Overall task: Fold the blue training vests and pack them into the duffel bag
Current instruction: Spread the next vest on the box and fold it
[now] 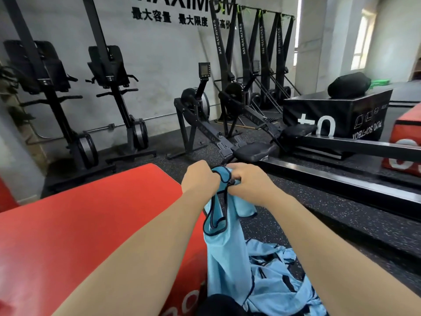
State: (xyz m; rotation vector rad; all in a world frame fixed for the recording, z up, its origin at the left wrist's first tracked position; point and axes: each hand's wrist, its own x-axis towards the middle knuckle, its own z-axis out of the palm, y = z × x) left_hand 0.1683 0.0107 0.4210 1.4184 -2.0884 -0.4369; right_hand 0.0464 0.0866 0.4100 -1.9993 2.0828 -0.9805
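A light blue training vest (224, 245) with dark trim hangs in the air in front of me. My left hand (200, 179) and my right hand (247, 182) both grip its top, close together, fingers curled round the straps. The vest's lower part drapes down to a heap of more blue vests (280, 277) lying on the dark speckled floor at the lower right. A black duffel bag (349, 85) rests on top of a black soft box (337, 112) far off at the right.
A red padded box (91, 224) fills the lower left, right beside the hanging vest. Rowing machines (250, 151) with long black rails stretch across the floor ahead and to the right. Ski machines stand along the back wall. Another red box (405, 137) sits at the right edge.
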